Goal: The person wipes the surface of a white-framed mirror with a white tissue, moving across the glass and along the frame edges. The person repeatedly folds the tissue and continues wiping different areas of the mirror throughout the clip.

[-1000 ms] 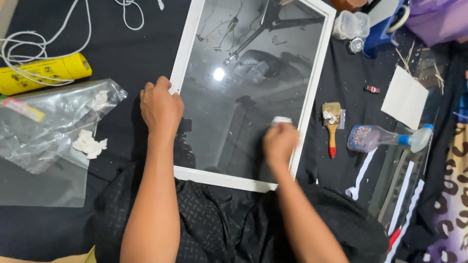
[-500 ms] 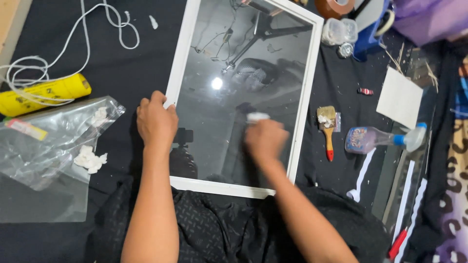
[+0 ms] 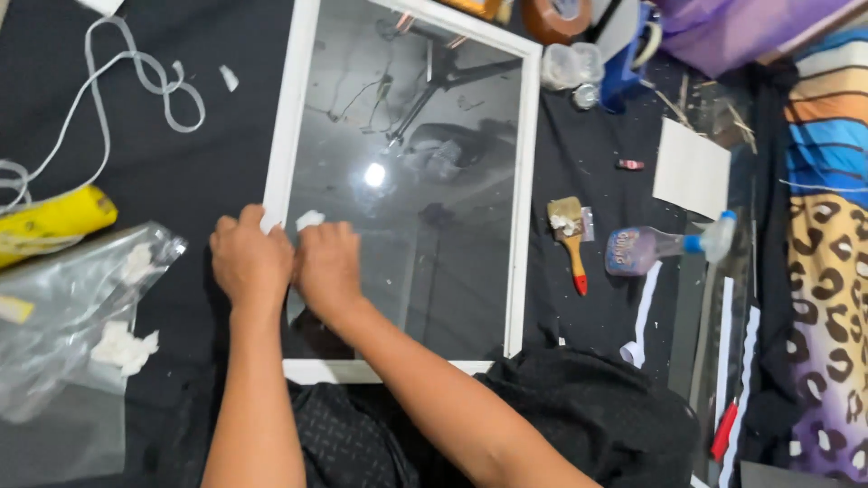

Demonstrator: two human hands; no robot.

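a black cloth [image 3: 199, 54] covers the surface. on it lie a white-framed glass pane [image 3: 425, 190], a looped white cord [image 3: 117, 90], a yellow tube [image 3: 54, 221], a clear plastic bag [image 3: 72, 316], a small paintbrush [image 3: 570, 235], a spray bottle [image 3: 665, 244] and a white card [image 3: 692, 167].

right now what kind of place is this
Probably a home craft or framing spot set up on the floor: a white picture frame lies on black cloth, with a paintbrush and spray bottle beside it.
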